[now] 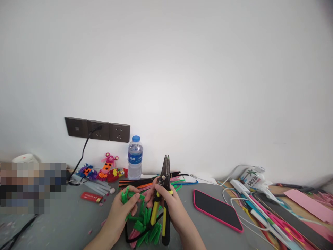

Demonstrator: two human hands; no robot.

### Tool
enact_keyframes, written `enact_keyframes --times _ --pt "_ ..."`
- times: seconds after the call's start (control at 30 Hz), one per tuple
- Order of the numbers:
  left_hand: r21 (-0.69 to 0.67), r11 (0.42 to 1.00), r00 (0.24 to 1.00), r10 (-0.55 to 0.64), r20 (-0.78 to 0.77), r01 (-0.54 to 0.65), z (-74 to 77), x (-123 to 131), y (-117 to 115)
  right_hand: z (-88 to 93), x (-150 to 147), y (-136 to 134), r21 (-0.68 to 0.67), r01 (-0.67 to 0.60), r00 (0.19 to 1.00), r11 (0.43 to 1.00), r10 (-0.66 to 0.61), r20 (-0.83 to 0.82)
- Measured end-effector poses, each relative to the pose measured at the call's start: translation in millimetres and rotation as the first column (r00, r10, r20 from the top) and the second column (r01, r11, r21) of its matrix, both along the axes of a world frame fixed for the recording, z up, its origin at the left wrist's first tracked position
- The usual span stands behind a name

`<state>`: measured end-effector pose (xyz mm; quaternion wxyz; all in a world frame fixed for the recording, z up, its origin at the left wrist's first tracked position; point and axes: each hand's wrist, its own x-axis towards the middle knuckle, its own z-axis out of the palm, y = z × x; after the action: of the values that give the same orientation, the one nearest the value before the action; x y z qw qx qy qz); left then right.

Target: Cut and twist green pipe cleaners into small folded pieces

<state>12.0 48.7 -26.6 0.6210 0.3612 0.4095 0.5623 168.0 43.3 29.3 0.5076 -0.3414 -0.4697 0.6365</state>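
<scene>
Wire strippers (163,178) were held in the right hand (170,198), its fingers curled round, tips toward the table's (208,239) wall edge; just left, the left hand (127,207) pinched green pipe cleaners (124,198).

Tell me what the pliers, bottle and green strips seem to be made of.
Pliers: probably metal, dark with a paler pivot; the yellow-and-black grips may be plastic.
Bottle: probably clear, glossy plastic, being see-through.
Green strips: perhaps matt, fuzzy fibre; edges look soft, but blur leaves it open.
</scene>
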Motion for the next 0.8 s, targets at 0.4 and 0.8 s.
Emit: enact_keyframes --times 0.4,0.8 --pt "-0.094 0.991 0.979 -0.079 0.187 0.098 2.1 2.9 -3.2 -1.3 -1.2 -0.6 -0.001 0.015 0.999 1.0 -0.015 -0.038" --pt "-0.193 0.981 0.991 0.009 0.137 0.017 2.0 0.6 -0.9 -4.7 -4.5 -2.0 -0.118 -0.052 0.998 0.992 0.047 -0.047"
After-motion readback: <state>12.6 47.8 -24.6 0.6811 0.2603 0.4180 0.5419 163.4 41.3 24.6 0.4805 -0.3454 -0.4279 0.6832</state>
